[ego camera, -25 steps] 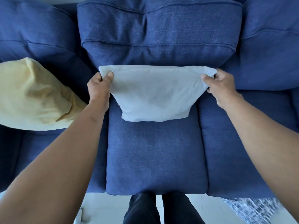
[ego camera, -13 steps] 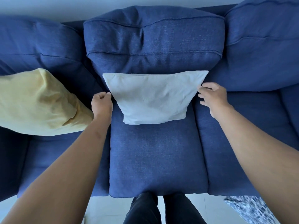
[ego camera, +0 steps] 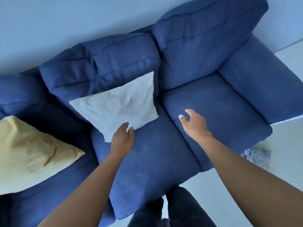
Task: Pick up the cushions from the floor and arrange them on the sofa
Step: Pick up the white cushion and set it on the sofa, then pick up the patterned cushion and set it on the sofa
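Note:
A white cushion [ego camera: 121,104] leans against the backrest on the middle seat of the blue sofa [ego camera: 213,102]. A yellow cushion [ego camera: 29,154] lies on the left seat. My left hand [ego camera: 122,139] hovers at the white cushion's lower edge, fingers loosely curled, holding nothing. My right hand [ego camera: 193,123] floats over the right seat with fingers spread, apart from the cushion. A striped cushion [ego camera: 255,156] lies on the floor beside the sofa's right front corner, partly blurred.
The sofa's right armrest [ego camera: 265,82] borders the right seat. Pale tiled floor [ego camera: 287,161] runs along the sofa's front and right. My dark-trousered legs [ego camera: 172,210] stand against the middle seat's front edge. A plain wall [ego camera: 65,22] rises behind the sofa.
Both hands have let go of the white cushion and drawn back. The view has swung to the right and tilted, bringing the right armrest and the striped cushion into sight.

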